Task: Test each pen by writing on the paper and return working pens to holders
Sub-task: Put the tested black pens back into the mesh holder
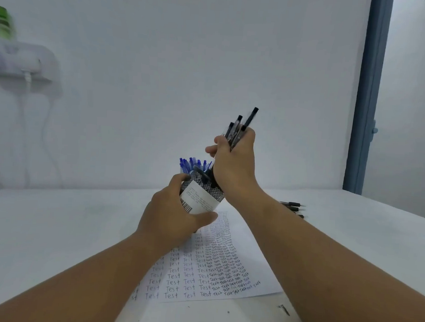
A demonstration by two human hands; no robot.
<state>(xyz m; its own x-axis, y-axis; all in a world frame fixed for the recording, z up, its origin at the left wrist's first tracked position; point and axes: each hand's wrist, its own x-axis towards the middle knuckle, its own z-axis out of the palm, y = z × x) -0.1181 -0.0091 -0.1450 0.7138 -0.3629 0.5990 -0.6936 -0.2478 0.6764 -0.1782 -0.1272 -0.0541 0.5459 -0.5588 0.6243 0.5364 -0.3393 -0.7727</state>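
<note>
My left hand (175, 216) grips a black mesh pen holder (202, 193) with a white label, tilted toward the right above the paper. My right hand (234, 159) grips a bunch of black pens (241, 126) just above the holder's mouth, their ends sticking up out of my fist. Behind the holder stand several blue pens (194, 164) in a second holder that is mostly hidden. A white sheet of paper (210, 267) covered with rows of the word "Test" lies on the table under my forearms.
A few black pens (292, 207) lie on the white table (53, 225) to the right, behind my right forearm. A white wall shelf (21, 62) with a green item hangs at far left. A blue door frame (367, 95) stands at right.
</note>
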